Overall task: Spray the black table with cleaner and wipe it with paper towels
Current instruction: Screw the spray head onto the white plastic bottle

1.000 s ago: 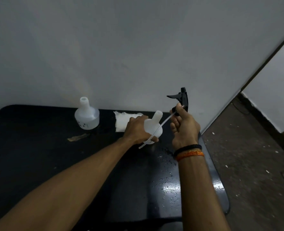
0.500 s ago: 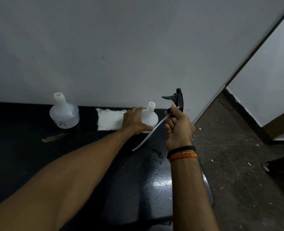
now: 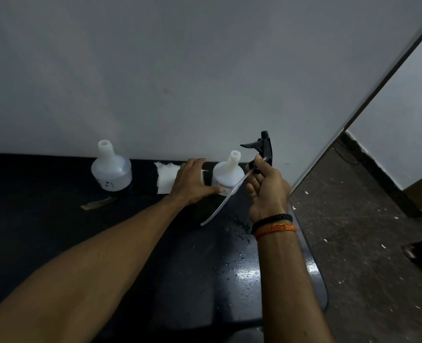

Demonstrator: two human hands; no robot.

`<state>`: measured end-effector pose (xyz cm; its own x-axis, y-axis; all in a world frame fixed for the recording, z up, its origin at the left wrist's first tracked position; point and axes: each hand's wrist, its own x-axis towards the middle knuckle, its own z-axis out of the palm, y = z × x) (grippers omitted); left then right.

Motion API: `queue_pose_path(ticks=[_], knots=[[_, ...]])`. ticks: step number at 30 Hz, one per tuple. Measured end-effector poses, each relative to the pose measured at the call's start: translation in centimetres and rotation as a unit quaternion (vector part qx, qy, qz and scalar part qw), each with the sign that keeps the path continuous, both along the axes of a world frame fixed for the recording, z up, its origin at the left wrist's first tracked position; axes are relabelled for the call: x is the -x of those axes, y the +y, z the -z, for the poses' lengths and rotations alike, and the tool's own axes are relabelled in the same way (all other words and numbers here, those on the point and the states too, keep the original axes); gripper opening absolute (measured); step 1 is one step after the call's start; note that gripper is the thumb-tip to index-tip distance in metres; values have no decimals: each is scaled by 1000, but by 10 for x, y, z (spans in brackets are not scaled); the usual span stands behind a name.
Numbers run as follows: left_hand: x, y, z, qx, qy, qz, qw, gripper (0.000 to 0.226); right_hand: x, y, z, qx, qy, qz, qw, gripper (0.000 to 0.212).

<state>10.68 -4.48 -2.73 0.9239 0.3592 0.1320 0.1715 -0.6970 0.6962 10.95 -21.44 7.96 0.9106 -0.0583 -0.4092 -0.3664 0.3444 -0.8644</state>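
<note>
The black table (image 3: 44,231) fills the lower left. On it, near the wall, stands an uncapped white spray bottle (image 3: 227,173). My left hand (image 3: 192,181) lies beside it with fingers spread, only the fingertips touching the bottle's base. My right hand (image 3: 267,189) holds the black trigger sprayer head (image 3: 263,147) up beside the bottle's neck. Its clear dip tube (image 3: 220,204) hangs down to the left across the front of the bottle. A folded white paper towel (image 3: 166,178) lies just left of my left hand, partly hidden by it.
A second uncapped white bottle (image 3: 111,169) stands at the back, left of the towel. A small tan scrap (image 3: 98,203) lies in front of it. Droplets (image 3: 244,268) shine on the table's right end. The grey wall (image 3: 205,82) rises directly behind; the speckled floor (image 3: 366,256) lies to the right.
The bottle went from tilted in my left hand to standing near the wall, and my left hand's grip on it has loosened. My right hand still holds the sprayer head up.
</note>
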Motion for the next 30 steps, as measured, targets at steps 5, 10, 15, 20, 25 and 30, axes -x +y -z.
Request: queue_pose_path(ticks=[5, 10, 15, 20, 25, 30], knots=[[54, 42, 13, 52, -18, -66, 996, 50, 11, 26, 5, 22, -10, -61, 998, 18], [99, 85, 18, 65, 2, -183, 981, 19, 28, 54, 8, 16, -19, -123, 992, 30], [125, 120, 17, 92, 3, -310, 946, 47, 45, 79, 14, 48, -37, -191, 980, 15], [119, 142, 8, 73, -16, -362, 929, 93, 53, 94, 16, 76, -58, -226, 970, 18], [102, 157, 6, 80, 31, -244, 966, 126, 57, 97, 17, 76, -68, -256, 961, 25], [94, 165, 4, 107, 43, -259, 959, 100, 56, 95, 16, 45, -63, -263, 962, 36]])
